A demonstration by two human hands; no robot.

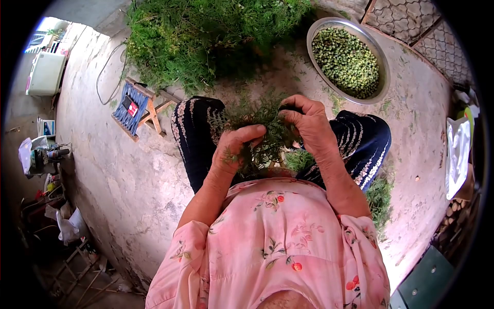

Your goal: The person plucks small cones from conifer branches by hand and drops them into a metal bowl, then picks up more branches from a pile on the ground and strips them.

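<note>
My left hand (235, 147) is closed round a feathery green sprig (257, 116) held above my lap, its thumb lying across the stems. My right hand (313, 123) is raised at the sprig's right side, with thumb and forefinger pinched together; whether they grip the sprig or something small picked from it is hidden. A large heap of the same greenery (206, 41) lies on the ground ahead. To its right stands a metal basin (387, 77) with many small green buds or berries (346, 62) in it.
A folding stool (135, 110) with blue webbing stands left, a small red-and-black packet (130, 106) on it. More cut greenery (380, 201) lies by my right leg. Wire mesh (406, 20) borders the far right. Bags and clutter (69, 224) line the left edge.
</note>
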